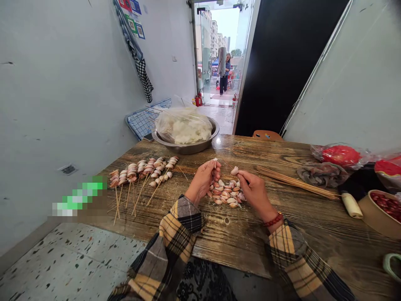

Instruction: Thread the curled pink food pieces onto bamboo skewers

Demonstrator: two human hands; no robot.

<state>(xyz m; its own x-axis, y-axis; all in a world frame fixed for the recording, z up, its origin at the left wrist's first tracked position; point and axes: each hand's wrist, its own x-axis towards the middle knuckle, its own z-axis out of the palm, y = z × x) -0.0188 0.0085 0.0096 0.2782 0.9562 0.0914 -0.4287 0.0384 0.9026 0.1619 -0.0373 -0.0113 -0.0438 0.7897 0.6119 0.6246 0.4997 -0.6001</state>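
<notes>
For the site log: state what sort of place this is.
Probably a small street-front food shop's prep room: finished skewers lie on a wooden table, bare bamboo sticks beside them, and a glass door opens onto the street.

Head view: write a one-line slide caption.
Left hand holds a loaded skewer, right hand pinches a food piece above a small pile.
</notes>
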